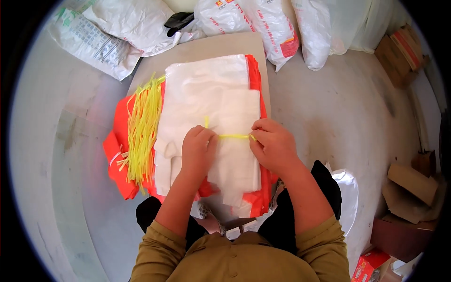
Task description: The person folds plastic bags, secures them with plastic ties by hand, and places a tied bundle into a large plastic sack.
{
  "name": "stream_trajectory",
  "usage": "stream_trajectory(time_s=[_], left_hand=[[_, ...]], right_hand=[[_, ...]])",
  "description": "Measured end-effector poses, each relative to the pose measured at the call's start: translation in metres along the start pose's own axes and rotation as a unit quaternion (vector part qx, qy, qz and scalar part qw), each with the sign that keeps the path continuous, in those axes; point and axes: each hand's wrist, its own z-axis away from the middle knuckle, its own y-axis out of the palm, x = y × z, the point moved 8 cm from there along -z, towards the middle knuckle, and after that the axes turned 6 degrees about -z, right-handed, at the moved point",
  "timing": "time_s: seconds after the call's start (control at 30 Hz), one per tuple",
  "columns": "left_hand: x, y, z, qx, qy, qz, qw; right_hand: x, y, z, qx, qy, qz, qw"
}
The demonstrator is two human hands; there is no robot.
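Note:
A yellow plastic strip (233,136) is stretched between my two hands across a stack of flat white plastic bags (206,89). My left hand (199,149) is closed on its left part, with a short end standing up beyond the fingers. My right hand (274,144) pinches the other end near the stack's right edge. Under both hands lies a narrower folded white bundle (235,162), on top of the wider stack. Red plastic bags (253,70) show beneath the white ones. To the left, a bunch of loose yellow strips (144,134) rests on red bags.
The stack lies on a low beige board (211,44) before my knees. White printed sacks (225,19) stand along the far side, with a black item (179,21) on one. Cardboard boxes (411,192) are at the right, and a red box (371,264) sits at the lower right.

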Motion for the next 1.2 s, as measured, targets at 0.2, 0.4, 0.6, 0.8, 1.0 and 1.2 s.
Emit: stream_trajectory(time_s=[0.2,0.4,0.6,0.8,1.0,1.2], left_hand=[[-0.007,0.002,0.000,-0.001,0.020,-0.069,0.997],[-0.012,0.005,0.000,-0.005,0.031,-0.093,0.995],[-0.009,0.007,0.001,0.006,0.041,-0.114,0.993],[-0.004,-0.004,0.000,0.009,0.026,-0.123,0.992],[-0.019,-0.029,0.001,0.011,0.023,-0.066,0.998],[-0.050,-0.028,0.000,0.032,0.061,-0.009,0.998]], right_hand=[[0.002,0.004,-0.004,0.013,-0.007,-0.028,1.000],[0.023,0.019,-0.018,0.057,0.009,-0.120,0.991],[0.024,0.047,-0.026,0.174,0.057,-0.115,0.976],[0.005,0.054,-0.026,0.157,0.135,-0.075,0.975],[0.001,0.055,-0.024,0.139,0.144,-0.078,0.977],[0.006,0.058,-0.022,0.165,0.143,-0.071,0.973]])
